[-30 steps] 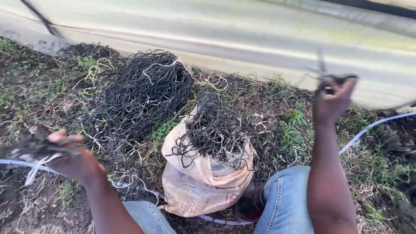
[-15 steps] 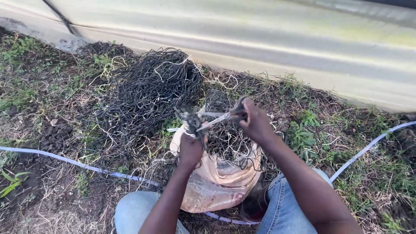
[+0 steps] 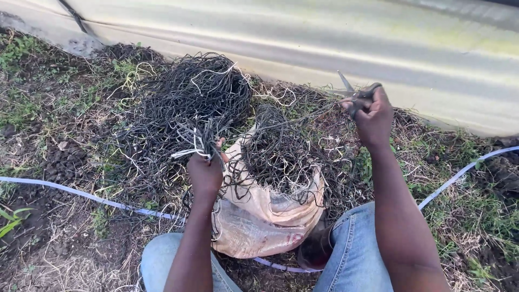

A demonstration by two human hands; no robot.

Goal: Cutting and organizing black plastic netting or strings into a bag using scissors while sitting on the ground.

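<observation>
We see bright daylight falling from above, with glare on the pale sheet point(image 3: 303, 48) along the top. Shadows on the ground point(image 3: 59, 162) stay soft; our view is sharp, slightly stretched at the edges.

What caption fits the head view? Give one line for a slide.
Left hand grips a bundle of cut strings over a sack; right hand raises scissors.

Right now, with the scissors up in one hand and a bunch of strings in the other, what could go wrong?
1. The scissors in the right hand point outward with blades exposed; a quick swing back toward the left hand might nick its fingers.
2. The cut strings stick loosely out of the left fist and may slip onto the pile.
3. The sack looks overfull, so strings could spill.
</observation>
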